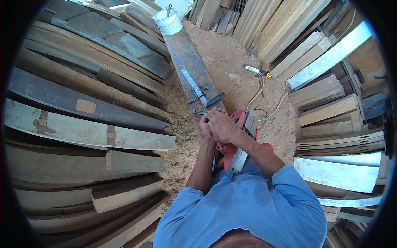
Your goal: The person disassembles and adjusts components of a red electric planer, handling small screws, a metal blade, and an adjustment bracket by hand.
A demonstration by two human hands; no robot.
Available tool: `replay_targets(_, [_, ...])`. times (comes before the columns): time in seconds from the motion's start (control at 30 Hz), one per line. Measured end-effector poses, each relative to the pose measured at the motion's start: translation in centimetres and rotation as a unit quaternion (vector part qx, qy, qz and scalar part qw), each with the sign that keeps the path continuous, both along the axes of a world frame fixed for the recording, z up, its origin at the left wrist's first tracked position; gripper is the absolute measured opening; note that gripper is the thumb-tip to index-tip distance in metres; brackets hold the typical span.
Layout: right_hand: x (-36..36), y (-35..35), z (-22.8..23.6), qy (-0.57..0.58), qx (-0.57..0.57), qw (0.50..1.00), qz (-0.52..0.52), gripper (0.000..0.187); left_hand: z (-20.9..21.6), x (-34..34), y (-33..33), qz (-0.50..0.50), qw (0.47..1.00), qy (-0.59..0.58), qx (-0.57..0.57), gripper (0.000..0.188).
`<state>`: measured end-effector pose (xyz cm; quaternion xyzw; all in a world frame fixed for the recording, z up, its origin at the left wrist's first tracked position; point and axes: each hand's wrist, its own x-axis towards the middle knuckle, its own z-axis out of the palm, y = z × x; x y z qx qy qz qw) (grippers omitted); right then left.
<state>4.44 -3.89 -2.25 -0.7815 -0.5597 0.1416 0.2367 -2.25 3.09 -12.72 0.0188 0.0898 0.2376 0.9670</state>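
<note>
My left hand (205,127) and my right hand (223,125) are pressed together over the near end of a narrow bench board. Both have their fingers curled in, and whatever they hold is hidden. Right beside them lies a red electric hand planer (230,156), turned so its long metal sole shows, close against my body. Just beyond my fingers is a small grey metal piece (200,111). Farther along the board rest a metal square or clamp with a long bright blade (191,82) and a dark bar (215,98).
A white bucket (168,24) with a metal tool in it stands at the board's far end. Pale cords (262,84) run over the shavings-covered floor to a white power strip (252,69) by a yellow-and-black item (269,75). Stacked planks (136,138) line both sides.
</note>
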Motion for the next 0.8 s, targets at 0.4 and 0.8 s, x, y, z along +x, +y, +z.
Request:
replay_targets(0.4, [-0.9, -4.3, 0.9, 0.129, 0.054, 0.989, 0.036, 0.025, -1.1, 0.1, -1.1, 0.017, 0.986, 0.165, -0.023, 0.043])
replay_targets(0.8, [-1.5, -4.3, 1.2, 0.109, -0.006, 0.993, 0.033, 0.029, -8.9, 2.8, 6.2, -0.063, 0.804, 0.435, 0.401, 0.012])
